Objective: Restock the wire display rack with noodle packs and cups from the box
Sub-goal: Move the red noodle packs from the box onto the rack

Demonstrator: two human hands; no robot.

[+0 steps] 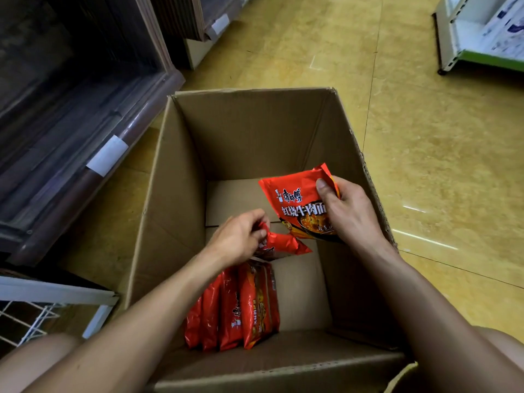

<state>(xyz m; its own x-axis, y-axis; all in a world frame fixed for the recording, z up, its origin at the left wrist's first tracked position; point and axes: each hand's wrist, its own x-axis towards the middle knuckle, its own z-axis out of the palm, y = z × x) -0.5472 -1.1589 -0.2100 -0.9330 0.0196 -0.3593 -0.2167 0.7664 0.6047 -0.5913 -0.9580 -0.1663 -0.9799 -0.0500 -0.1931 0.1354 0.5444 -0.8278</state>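
The right hand (344,211) pinches a red noodle pack (297,199) at frame centre, inside the cardboard box (175,171). The left hand (238,236) curls around a second pack (280,243); upright packs (238,304) stand below.

Floor: glossy yellow-tan tiles (425,165), glare streaks at right. Left: dark brown shelving unit (71,109), its front lip carrying a white label (107,155). Beyond it, a second brown unit (175,21) with its own white tag (220,24). Upper right: white shelf stand (465,31), green base edge, holding blue-printed white packages (507,26); print unreadable.
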